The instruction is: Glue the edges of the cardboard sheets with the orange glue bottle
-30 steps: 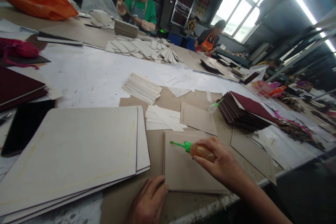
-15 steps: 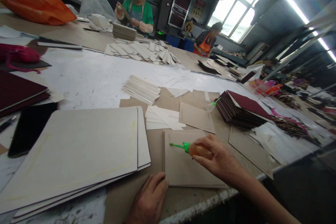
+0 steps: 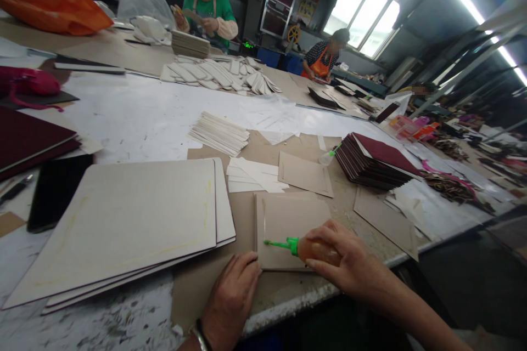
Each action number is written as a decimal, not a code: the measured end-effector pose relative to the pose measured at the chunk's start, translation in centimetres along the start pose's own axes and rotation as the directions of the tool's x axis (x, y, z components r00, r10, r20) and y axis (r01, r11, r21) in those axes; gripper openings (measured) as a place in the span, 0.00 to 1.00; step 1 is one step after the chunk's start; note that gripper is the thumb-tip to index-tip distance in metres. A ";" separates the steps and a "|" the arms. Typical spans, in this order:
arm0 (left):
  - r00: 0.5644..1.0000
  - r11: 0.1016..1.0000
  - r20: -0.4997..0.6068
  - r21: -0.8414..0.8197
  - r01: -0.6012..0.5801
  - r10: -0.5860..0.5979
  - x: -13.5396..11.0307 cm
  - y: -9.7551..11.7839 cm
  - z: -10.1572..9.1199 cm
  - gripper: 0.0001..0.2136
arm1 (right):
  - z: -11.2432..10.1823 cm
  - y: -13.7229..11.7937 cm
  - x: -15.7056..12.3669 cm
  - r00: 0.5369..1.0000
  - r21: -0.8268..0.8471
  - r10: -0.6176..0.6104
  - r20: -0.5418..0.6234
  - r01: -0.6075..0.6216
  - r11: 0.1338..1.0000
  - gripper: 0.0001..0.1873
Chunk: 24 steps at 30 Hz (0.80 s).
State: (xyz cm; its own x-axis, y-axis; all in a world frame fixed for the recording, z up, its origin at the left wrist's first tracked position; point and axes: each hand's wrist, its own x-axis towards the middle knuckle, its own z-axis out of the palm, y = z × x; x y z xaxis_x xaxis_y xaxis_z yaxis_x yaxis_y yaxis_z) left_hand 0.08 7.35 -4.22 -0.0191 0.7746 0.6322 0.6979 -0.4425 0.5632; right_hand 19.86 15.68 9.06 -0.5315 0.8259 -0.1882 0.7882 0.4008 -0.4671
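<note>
Squeeze bottle (image 3: 309,251), right hand (image 3: 348,258) gripping, is seemingly gluing cardboard (image 3: 294,219) near the worktop's (image 3: 296,305) front edge. Left hand (image 3: 234,292) is touching cardboard, hold unclear; next stroke likely needs steadiness.

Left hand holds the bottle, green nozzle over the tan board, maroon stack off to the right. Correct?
Wrong hand: the head view shows the right hand holding the bottle; the left hand is at the near left corner of the tan board. Green nozzle and maroon stack are as stated.
</note>
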 end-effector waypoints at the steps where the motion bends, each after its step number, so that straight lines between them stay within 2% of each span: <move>1: 1.000 1.000 0.002 -0.006 -0.001 0.001 0.0 0.0 0.0 0.10 | 0.0 0.0 -0.2 1.000 0.006 0.005 0.011 -0.005 1.000 0.08; 13: 0.999 1.000 0.043 -0.019 0.000 0.001 -0.1 0.0 0.0 0.10 | 0.8 -0.1 -2.2 1.000 0.042 -0.001 0.015 0.000 0.999 0.09; 20: 1.000 1.000 0.024 -0.022 -0.010 0.010 0.0 0.0 -0.2 0.09 | 0.6 1.0 -3.2 0.999 0.023 0.010 -0.032 -0.009 1.000 0.09; 24: 0.999 1.000 0.028 -0.020 -0.014 0.015 0.0 0.0 -0.2 0.09 | 0.1 1.8 -4.3 0.997 0.018 0.059 -0.051 -0.058 0.998 0.09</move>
State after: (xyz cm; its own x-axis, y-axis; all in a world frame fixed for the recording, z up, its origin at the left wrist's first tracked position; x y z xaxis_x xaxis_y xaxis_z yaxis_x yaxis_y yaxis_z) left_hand -0.10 7.30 -4.09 0.0117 0.7804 0.6252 0.6838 -0.4625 0.5644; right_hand 23.56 12.83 8.90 -0.4673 0.8673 -0.1715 0.8121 0.3444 -0.4711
